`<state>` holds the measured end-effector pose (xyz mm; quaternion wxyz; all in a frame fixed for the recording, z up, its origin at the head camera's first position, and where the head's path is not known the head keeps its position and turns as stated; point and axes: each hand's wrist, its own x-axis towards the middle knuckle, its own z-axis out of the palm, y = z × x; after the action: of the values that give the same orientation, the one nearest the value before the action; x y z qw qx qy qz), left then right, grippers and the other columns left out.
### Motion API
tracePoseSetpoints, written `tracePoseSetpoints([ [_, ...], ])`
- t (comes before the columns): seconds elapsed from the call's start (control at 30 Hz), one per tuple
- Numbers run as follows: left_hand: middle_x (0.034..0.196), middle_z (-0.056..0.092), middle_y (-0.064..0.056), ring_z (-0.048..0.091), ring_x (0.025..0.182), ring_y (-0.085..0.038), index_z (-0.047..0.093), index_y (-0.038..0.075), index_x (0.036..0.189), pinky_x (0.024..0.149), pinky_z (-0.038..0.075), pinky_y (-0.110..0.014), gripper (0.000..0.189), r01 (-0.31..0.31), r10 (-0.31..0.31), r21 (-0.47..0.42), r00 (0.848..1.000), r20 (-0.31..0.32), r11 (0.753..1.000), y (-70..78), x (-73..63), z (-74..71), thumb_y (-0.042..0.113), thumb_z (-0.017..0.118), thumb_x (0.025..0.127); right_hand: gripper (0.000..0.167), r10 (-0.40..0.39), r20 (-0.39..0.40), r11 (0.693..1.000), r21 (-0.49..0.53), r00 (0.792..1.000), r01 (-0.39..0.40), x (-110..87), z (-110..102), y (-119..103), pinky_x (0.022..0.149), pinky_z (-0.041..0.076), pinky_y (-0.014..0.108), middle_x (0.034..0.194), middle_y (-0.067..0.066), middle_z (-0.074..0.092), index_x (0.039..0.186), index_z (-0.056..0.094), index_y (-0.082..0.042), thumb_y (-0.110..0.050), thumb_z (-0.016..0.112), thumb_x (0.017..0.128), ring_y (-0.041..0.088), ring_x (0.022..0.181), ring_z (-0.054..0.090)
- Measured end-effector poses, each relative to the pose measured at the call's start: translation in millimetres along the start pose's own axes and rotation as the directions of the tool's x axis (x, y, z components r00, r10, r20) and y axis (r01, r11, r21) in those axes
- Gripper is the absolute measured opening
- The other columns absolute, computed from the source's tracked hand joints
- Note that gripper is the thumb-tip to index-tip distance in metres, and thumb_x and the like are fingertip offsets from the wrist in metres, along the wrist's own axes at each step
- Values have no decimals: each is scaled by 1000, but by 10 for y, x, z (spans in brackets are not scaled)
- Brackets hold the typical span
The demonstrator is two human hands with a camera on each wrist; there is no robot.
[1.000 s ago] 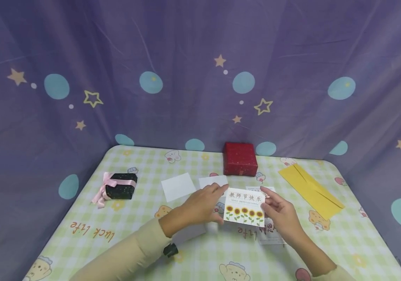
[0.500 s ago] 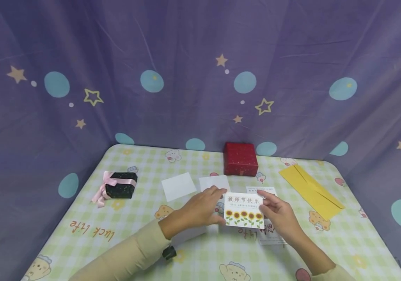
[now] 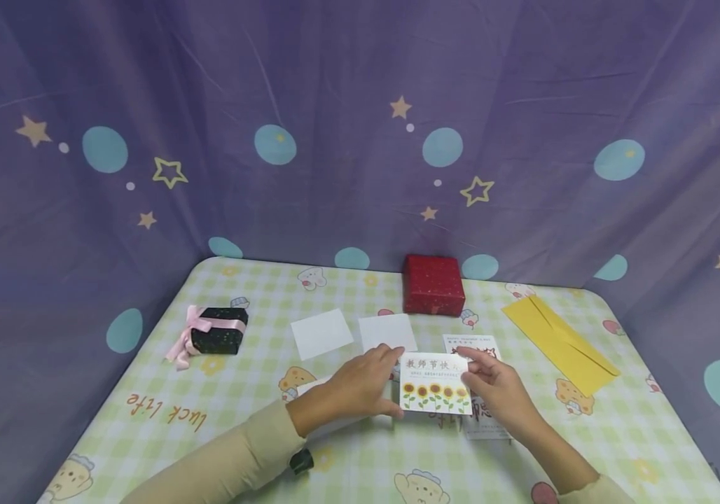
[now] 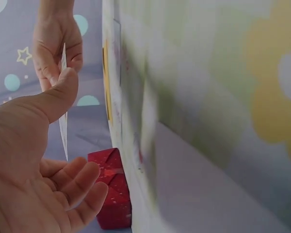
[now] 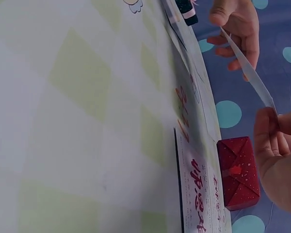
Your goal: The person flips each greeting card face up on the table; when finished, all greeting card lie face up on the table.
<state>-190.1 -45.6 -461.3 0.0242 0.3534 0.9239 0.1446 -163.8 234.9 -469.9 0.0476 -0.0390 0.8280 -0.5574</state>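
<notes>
A white greeting card [image 3: 434, 388] with a row of sunflowers and Chinese lettering is held up over the table, its printed face toward the head camera. My right hand [image 3: 500, 392] pinches its right edge between thumb and fingers. At the opposite edge is my left hand [image 3: 365, 383], its thumb and fingers spread apart. In the left wrist view the card [image 4: 64, 133] appears edge-on, between the left thumb and loosely bent fingers. Below my right hand lie two printed cards, the upper card [image 3: 470, 341] and the lower card [image 3: 487, 428], partly hidden by that hand.
Behind the hands lie two blank white cards, one [image 3: 322, 334] left of the other [image 3: 388, 332]. A red wrapped box [image 3: 433, 283] stands at the back edge, a yellow envelope [image 3: 558, 343] lies at right, and a black gift box [image 3: 221, 332] with pink ribbon sits at left.
The sunflower card has come lower and a little to the left, with both hands beside it. More of the upper printed card shows behind it.
</notes>
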Motion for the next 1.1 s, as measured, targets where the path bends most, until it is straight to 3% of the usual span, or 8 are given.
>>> tracePoseSetpoints([
  [0.2,131,59,-8,62,115,-20,39,4,152,96,55,-32,105,26,-27,17,999,41,999,-30,-41,87,60,82,75,64,48,157,997,-71,986,-37,24,-30,75,71,58,26,117,17,58,150,49,-9,-15,73,92,14,86,68],
  [0.3,130,59,-8,61,114,-20,41,6,151,95,55,-32,104,31,-33,33,997,66,999,-54,-55,131,62,82,74,80,23,269,983,-180,963,27,16,-48,119,67,56,25,111,14,61,155,41,-6,-21,80,86,11,80,64],
  [0.43,126,60,-7,61,107,-18,45,6,149,89,55,-30,104,27,-32,49,995,93,998,-72,-61,180,65,82,72,95,-43,357,931,-325,933,167,-10,-45,150,64,50,22,90,2,60,156,38,-5,-29,87,78,6,72,56],
  [0.6,122,61,-6,60,102,-15,47,8,147,84,54,-27,103,11,-21,83,993,112,996,-71,-65,238,69,81,71,93,-74,391,883,-402,918,242,-23,-23,163,60,46,22,87,-2,54,154,42,-5,-34,87,78,4,68,51],
  [0.77,128,59,-7,61,105,-17,48,9,148,86,54,-28,105,10,-25,130,993,114,992,-63,-71,264,72,79,70,100,-72,414,849,-452,908,273,-42,-14,170,67,44,21,98,-3,54,155,40,-5,-42,88,75,5,77,48],
  [0.97,128,55,-7,57,105,-17,53,10,143,84,50,-28,103,26,-44,186,994,96,982,-44,-87,281,74,81,66,103,-60,424,762,-565,904,316,-48,35,162,80,48,24,115,-4,56,156,40,-10,-45,88,72,5,90,51],
  [1.1,125,55,-6,55,104,-16,55,8,141,81,48,-27,103,21,-42,218,995,91,976,-12,-106,274,74,80,66,102,-48,423,747,-587,905,313,-38,72,168,79,49,24,117,-3,56,156,40,-10,-44,88,73,4,90,51],
])
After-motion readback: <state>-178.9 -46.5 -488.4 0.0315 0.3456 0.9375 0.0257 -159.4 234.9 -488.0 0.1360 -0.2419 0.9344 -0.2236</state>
